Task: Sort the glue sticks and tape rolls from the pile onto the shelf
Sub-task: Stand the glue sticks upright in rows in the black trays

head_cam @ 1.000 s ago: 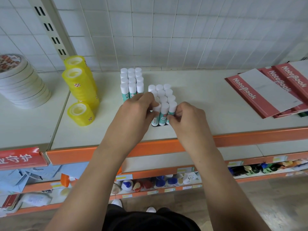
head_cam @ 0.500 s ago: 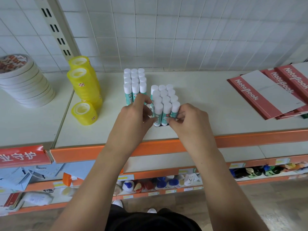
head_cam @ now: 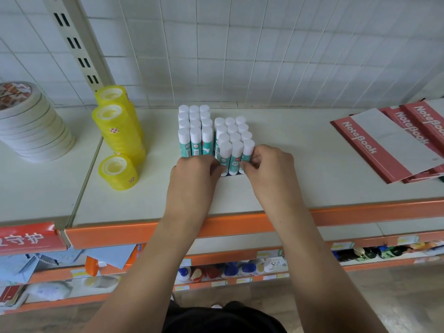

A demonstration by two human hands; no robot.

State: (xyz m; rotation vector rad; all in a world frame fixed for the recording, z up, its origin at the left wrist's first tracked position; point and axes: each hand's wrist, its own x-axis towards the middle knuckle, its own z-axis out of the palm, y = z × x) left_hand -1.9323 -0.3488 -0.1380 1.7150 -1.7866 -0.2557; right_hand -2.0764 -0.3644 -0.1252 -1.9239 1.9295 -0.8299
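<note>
Left hand (head_cam: 194,175) and right hand (head_cam: 270,169) pinch the front row of glue sticks (head_cam: 234,146) upright between them on the shelf (head_cam: 324,188). Tape rolls (head_cam: 120,131) are stacked further left. No pile shows, so sorting seems nearly done.

The left hand (head_cam: 194,175) and the right hand (head_cam: 272,168) are both bare, their knuckles showing as low ridges. Each runs straight into an uncovered arm, the left forearm (head_cam: 153,255) and the right forearm (head_cam: 310,248), which look broader toward the bottom edge (the wide lens stretches them). Between the two arms, low in the view, sits a black garment (head_cam: 223,319), plain and matte with soft rounded folds, and just above it a small pale shape (head_cam: 216,306) peeks out, too small to identify.
</note>
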